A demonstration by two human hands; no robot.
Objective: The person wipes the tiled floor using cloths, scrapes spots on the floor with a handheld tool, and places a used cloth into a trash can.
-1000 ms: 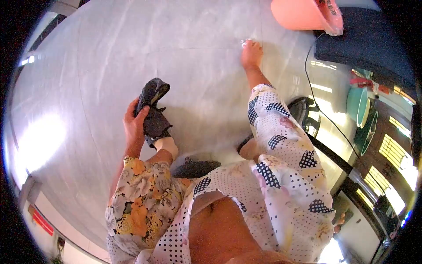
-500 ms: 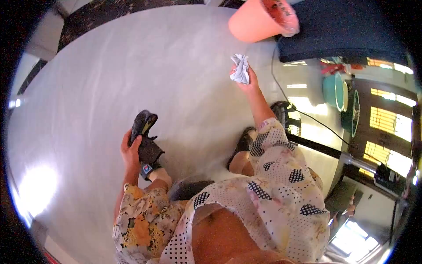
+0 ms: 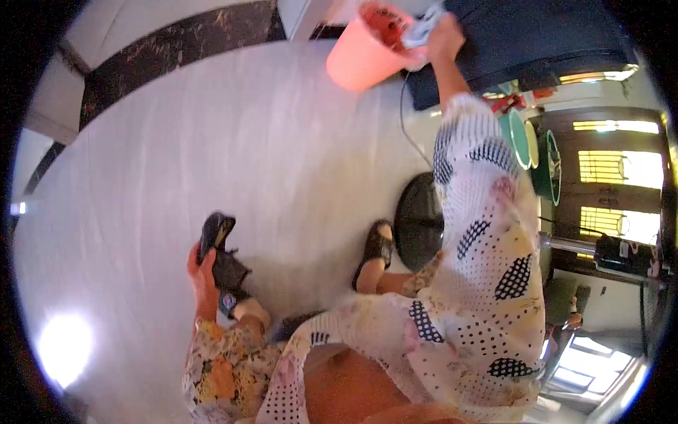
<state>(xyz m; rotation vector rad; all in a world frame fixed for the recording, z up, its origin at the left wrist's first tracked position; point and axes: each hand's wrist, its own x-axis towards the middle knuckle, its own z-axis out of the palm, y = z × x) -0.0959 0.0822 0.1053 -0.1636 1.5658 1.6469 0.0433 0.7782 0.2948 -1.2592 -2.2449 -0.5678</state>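
Observation:
At the lower left, my left hand [image 3: 203, 275] is closed round a dark shoe [image 3: 216, 233], with black cloth or straps hanging beside it, next to a foot. My right hand [image 3: 445, 39], at the upper right, holds a crumpled pale tissue [image 3: 422, 28] over the rim of a pink bin [image 3: 360, 60]. Reddish contents show inside the bin. Its fingers are partly blurred and curl round the tissue.
Dark furniture [image 3: 522, 42] stands right of the bin, with a cable running down from it. A round black base [image 3: 419, 222] lies by the foot in a black sandal [image 3: 374, 252]. Green basins [image 3: 519, 139] are at the right, near barred windows.
My right hand has lifted the tissue from the floor and carried it up and right to the pink bin. My left hand keeps hold of the shoe. The view has shifted.

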